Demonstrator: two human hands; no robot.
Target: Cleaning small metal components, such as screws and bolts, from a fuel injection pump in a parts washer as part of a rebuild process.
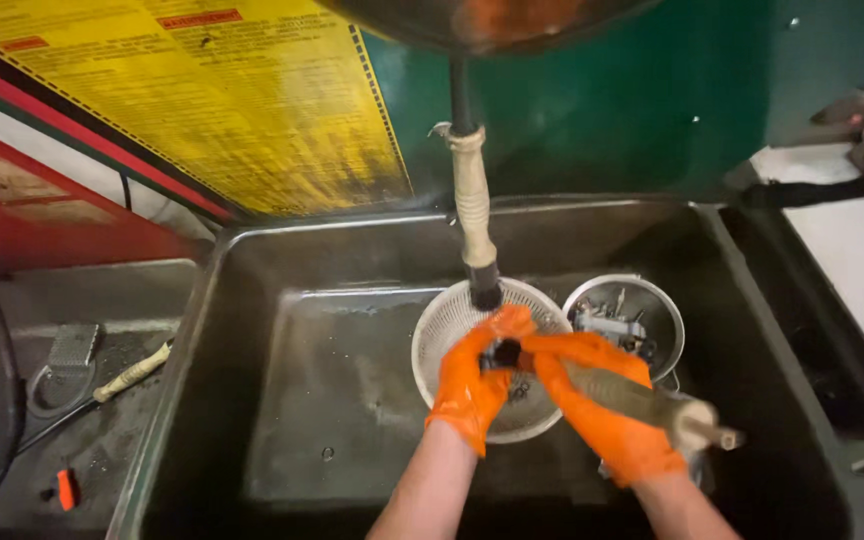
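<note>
Right hand (607,405), lower centre: fingers closed on brush (652,405). Left hand (477,375) pinches small dark part (505,353) over white strainer (442,335), frame centre. I'd scrub under nozzle (484,285), gripping firmly.

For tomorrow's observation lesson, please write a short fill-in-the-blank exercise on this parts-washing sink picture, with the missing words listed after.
1. Both hands, left hand and right hand, wear gloves coloured ____.
2. The hands work above a white, round ____ in the metal sink.
3. The right hand grips a brush by its ____.
4. The metal bowl of small parts sits to the ____ of the white strainer.

Missing words: orange; strainer; handle; right
</note>
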